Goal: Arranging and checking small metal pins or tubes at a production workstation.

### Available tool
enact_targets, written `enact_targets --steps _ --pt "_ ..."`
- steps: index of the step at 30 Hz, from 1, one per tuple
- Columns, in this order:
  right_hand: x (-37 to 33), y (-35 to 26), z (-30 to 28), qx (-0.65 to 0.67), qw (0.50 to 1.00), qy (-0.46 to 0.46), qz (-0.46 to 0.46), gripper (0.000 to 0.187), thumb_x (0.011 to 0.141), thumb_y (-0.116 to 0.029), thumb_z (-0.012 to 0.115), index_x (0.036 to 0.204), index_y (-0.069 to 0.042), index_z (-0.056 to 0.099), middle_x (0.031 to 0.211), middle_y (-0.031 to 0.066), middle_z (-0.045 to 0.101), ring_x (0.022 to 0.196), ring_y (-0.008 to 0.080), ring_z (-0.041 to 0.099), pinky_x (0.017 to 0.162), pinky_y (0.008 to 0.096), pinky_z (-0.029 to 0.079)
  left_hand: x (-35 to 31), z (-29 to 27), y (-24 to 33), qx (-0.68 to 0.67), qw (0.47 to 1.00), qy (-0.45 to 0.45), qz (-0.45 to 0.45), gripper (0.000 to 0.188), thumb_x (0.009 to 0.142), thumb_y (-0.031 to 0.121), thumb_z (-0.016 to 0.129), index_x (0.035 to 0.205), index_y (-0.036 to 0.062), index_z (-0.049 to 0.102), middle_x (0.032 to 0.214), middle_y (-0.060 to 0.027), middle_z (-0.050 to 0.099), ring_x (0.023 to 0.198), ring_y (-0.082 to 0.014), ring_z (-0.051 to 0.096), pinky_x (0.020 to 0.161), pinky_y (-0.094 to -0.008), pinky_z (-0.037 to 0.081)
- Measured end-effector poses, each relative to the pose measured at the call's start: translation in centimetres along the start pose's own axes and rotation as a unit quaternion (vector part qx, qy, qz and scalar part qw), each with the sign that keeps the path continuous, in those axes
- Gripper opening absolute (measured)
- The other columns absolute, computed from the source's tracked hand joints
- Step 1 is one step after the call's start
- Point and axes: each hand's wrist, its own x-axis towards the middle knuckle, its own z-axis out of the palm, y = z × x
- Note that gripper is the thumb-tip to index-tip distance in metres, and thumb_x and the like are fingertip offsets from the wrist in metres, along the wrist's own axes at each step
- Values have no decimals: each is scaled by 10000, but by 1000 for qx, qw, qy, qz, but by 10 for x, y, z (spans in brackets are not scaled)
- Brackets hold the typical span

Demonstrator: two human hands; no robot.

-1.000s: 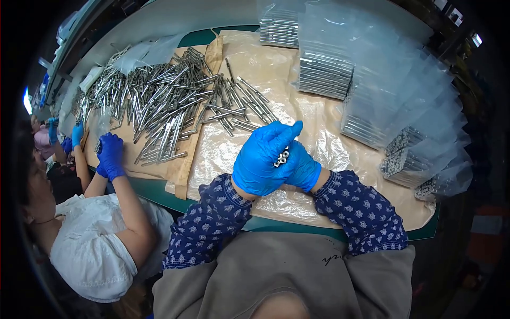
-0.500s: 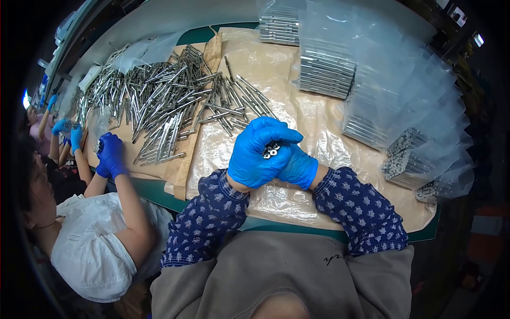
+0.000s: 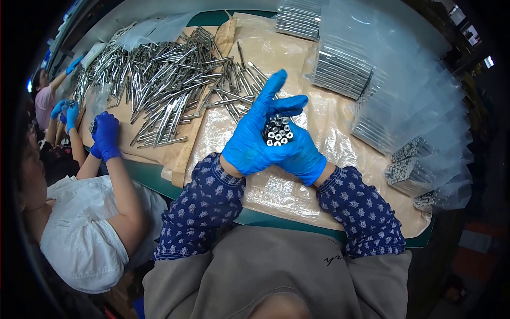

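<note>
My left hand (image 3: 247, 143), gloved in blue, was half spread, its palm laid against a bundle of metal rods (image 3: 277, 136) and two digits stretched up and away from it. My right hand (image 3: 304, 157) was wrapped against the same bundle from the other side; its fingertips were hidden, so I could not tell how hard they pressed. The rods stood between my palms with their ringed ends toward me, fairly even at the top, so I judged this bunch gathered and mostly levelled, but it was not yet in a bag. Beneath lay a shiny covered sheet (image 3: 332, 141) over the green worktop (image 3: 150, 174). Just beyond my left hand a few loose rods (image 3: 229, 98) were strewn, and farther left a large heap of rods (image 3: 170, 80) lay tangled, partly under clear plastic (image 3: 146, 34); all that looked unsorted, and much seemed left. To my right, several neat stacks of rods (image 3: 341, 69) sat sheathed in clear bags (image 3: 419, 111), which I took for the finished share. At far left, a co-worker's gloved hand (image 3: 108, 135) also gripped a small bunch.
</note>
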Motion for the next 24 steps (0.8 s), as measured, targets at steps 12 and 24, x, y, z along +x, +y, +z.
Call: enact_targets --steps 12,24 --pt "-12 14 -4 -53 996 -16 -72 448 731 -33 662 1150 -109 522 1138 76 560 1057 210 543 888 331 458 -7 4 -17 51 998 -29 -28 435 680 151 737 1076 58 582 1091 -94 596 978 -201 578 894 -313 453" --pt "-11 17 -22 -222 949 -163 -153 566 725 -129 716 1226 -82 458 1161 70 538 1094 205 506 927 310 423 -2 -2 -16 113 983 -139 -42 435 649 221 747 1035 70 616 1094 -105 596 1009 -253 569 921 -341 433"
